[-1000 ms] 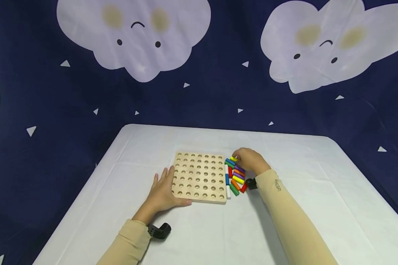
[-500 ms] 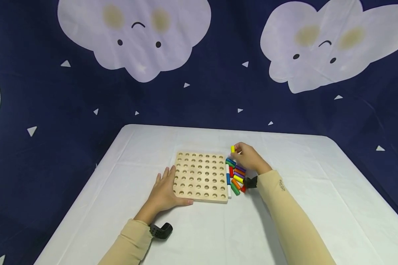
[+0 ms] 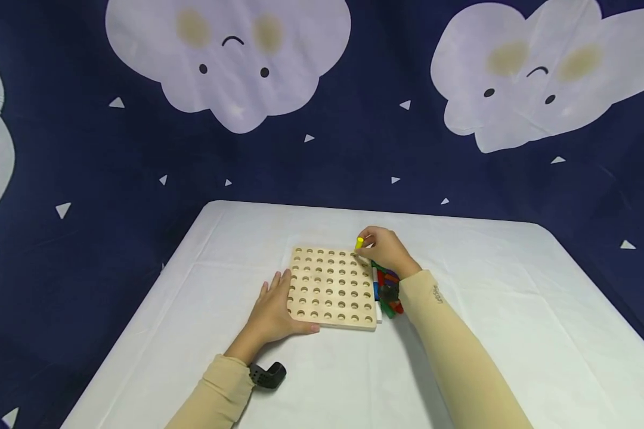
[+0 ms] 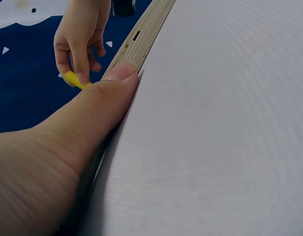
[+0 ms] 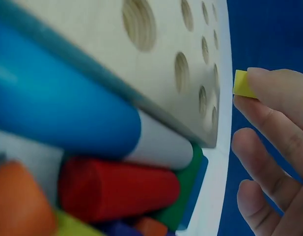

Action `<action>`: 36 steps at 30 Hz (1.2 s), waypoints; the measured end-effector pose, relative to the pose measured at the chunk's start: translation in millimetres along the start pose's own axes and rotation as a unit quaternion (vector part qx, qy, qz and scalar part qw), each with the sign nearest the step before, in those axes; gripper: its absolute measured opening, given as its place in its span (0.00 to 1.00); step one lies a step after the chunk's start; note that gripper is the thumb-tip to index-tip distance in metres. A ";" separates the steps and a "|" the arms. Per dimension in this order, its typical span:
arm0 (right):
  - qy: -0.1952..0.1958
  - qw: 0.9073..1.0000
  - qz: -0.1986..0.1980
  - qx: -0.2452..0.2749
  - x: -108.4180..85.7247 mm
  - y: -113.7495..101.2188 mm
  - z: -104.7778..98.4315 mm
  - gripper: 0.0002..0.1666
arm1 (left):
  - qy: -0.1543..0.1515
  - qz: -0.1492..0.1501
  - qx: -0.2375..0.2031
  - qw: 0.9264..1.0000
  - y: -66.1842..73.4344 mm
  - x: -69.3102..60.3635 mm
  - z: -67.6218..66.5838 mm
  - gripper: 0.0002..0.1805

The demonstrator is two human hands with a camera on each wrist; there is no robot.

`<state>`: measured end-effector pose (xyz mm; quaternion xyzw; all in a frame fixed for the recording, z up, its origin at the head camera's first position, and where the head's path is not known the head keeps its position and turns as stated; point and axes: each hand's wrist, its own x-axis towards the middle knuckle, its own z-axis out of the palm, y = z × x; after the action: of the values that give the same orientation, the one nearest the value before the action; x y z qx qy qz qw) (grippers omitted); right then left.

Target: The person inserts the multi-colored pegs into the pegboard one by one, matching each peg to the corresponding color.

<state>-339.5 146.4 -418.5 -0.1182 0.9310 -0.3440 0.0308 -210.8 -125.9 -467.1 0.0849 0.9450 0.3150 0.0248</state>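
A square wooden board [image 3: 323, 285] with rows of round holes lies on the white table. My right hand [image 3: 384, 248] pinches a yellow peg [image 3: 359, 243] upright between thumb and fingers, at the board's far right corner. In the right wrist view the yellow peg [image 5: 242, 84] pokes out beyond the fingertips; whether it touches a hole cannot be told. My left hand [image 3: 272, 311] rests against the board's near left corner. Its fingers are spread along the left side, and its thumb [image 4: 99, 98] lies straight along the front edge.
Loose pegs lie along the board's right side, partly hidden under my right wrist. Among them are a blue peg [image 5: 63, 93], a white peg [image 5: 163, 142] and a red peg [image 5: 119, 189]. A dark blue cloth with clouds [image 3: 354, 173] hangs behind the table.
My right hand has lifted the yellow peg from the pile, turned it upright and carried it left to the board's far right corner. The left hand keeps its place on the board.
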 end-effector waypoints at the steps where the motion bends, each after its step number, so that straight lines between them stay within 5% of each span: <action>1: -0.004 1.000 0.004 -0.005 0.5 -1.2 1.2 0.17 | 0.000 0.000 0.000 1.000 0.1 -0.1 0.7 0.81; 12: -0.018 0.995 0.012 -0.093 -0.6 -9.3 6.0 0.15 | 0.003 0.002 0.001 1.000 1.4 -0.1 0.8 0.81; 23: -0.031 0.996 0.005 -0.088 -7.1 -15.2 -6.8 0.25 | 0.001 -0.002 0.005 1.000 1.8 0.1 -2.6 0.81; 30: -0.016 0.998 0.001 -0.056 -30.8 -0.2 -41.0 0.22 | 0.004 0.002 0.000 1.000 4.1 0.3 -4.7 0.81; 36: -0.048 0.996 0.001 -0.072 -62.6 18.6 -50.6 0.16 | -0.005 0.001 0.004 1.000 3.5 -0.3 -1.9 0.81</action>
<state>-289.5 207.2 -393.5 -0.1356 0.9509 -0.2699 0.0671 -210.2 -124.3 -463.5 0.0874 0.9459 0.3111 0.0286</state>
